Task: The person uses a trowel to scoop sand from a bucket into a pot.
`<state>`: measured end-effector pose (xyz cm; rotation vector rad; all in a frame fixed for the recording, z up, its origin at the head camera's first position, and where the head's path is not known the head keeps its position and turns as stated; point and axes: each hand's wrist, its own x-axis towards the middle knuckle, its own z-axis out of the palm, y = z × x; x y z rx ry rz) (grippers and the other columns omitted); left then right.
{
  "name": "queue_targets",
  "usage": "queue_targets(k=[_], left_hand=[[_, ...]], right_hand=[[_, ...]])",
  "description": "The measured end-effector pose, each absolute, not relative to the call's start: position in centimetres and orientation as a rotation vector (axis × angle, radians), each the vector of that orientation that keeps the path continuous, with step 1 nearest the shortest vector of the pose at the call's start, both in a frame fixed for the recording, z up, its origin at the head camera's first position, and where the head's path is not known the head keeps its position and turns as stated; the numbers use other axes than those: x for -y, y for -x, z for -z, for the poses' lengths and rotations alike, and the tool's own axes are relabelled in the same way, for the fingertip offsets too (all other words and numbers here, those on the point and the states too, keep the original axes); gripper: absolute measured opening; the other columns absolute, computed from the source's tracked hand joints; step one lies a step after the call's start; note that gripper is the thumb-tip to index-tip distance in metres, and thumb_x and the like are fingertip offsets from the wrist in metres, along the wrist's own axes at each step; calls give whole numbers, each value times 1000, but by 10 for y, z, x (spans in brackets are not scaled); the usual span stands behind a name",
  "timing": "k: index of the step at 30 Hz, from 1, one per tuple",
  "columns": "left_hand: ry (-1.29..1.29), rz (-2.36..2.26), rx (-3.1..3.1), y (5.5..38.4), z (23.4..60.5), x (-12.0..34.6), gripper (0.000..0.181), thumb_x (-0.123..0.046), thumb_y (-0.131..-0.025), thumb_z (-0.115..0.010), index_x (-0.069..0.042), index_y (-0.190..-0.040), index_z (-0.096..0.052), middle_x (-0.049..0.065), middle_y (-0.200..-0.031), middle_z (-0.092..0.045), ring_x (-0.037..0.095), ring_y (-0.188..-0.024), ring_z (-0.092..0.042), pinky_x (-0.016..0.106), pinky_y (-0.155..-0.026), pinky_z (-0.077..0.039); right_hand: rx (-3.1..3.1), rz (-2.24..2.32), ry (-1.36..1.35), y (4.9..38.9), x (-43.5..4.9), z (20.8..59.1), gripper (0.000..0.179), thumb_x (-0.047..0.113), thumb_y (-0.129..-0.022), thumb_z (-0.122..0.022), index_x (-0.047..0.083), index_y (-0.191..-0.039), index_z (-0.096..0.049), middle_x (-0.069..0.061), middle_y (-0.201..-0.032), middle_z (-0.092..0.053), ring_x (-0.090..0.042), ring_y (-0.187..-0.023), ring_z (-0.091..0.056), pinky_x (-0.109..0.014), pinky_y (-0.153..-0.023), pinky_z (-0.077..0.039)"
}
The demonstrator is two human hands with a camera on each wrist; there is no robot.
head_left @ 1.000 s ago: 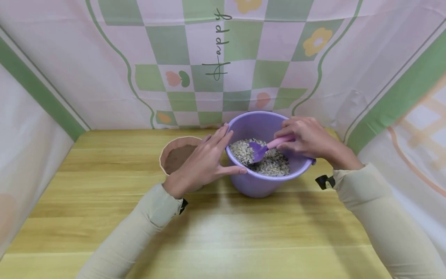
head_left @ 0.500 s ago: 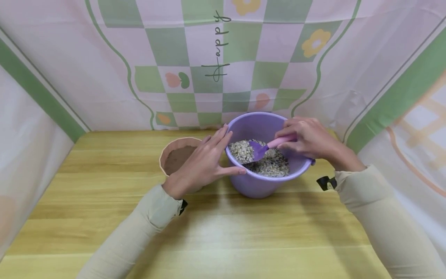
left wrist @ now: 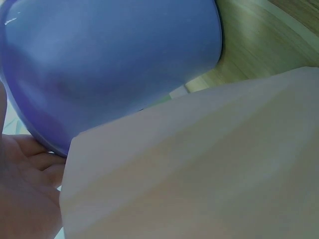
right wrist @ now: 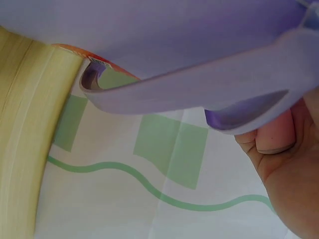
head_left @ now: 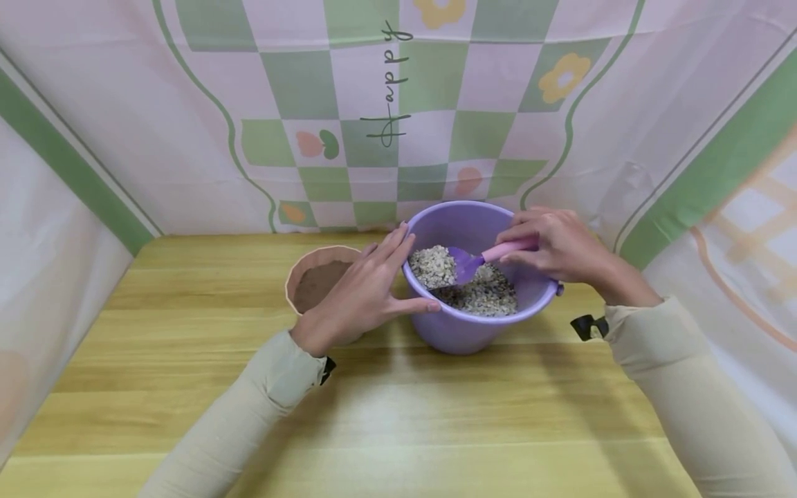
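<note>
In the head view, a purple bucket (head_left: 454, 337) holds pale, coarse gravel (head_left: 486, 297). My right hand (head_left: 557, 245) grips the pink handle of a toy shovel (head_left: 467, 265); its purple blade carries a heap of gravel inside the bucket. My left hand (head_left: 358, 297) rests on the bucket's left rim, fingers straight and thumb stretched along the near side. Left of the bucket, partly hidden behind that hand, stands a pink fluted pot (head_left: 292, 280) with brown soil (head_left: 319, 282). In the right wrist view, the bucket's carrying handle (right wrist: 174, 84) hangs along its side, near my right hand.
A light wooden table (head_left: 187, 387) bears the bucket and the pot. Printed cloth (head_left: 398, 90) with green checks hangs right behind them, and more cloth closes off the left and right sides.
The shovel has come up and slightly right, now with a fuller heap of gravel on its blade. My right hand moved with it; the left hand stays on the rim.
</note>
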<state>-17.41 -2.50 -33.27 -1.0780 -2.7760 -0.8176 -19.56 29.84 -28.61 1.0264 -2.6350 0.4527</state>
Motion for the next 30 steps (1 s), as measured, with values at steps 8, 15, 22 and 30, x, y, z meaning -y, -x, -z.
queue_targets(k=[8,15,22,30], left_hand=[[1074,824,2768,174,334,25,115,-84,-80,-48,-8,-160,-15,0,-167,1,13,-151,-9,40,-123,-11],[1069,840,2773,174,334,25,117,-85,-79,-48,-8,-160,-14,0,-167,1,13,-151,-9,39,-123,-11],[1064,825,2769,174,334,25,118,-86,-78,-47,-8,-160,-12,0,-167,1,14,-151,-10,40,-123,-11],[1074,793,2765,174,334,25,118,-86,-79,-46,-8,-160,-11,1,-167,3,16,-151,-12,40,-123,-12]], right_hand=[[2616,-488,-1024,195,-303,286,33,14,-72,-87,7,-103,-79,-8,-98,-72,-23,-84,-63,-41,-71,-50],[2629,-510,-988,194,-308,285,30,10,-73,-86,8,-102,-79,-10,-100,-72,-25,-87,-62,-39,-72,-48],[2648,-507,-938,191,-312,280,28,8,-73,-87,8,-100,-80,-7,-99,-71,-21,-87,-60,-37,-71,-47],[2579,-483,-971,190,-316,275,27,6,-70,-87,8,-96,-80,-6,-97,-72,-19,-85,-60,-30,-69,-47]])
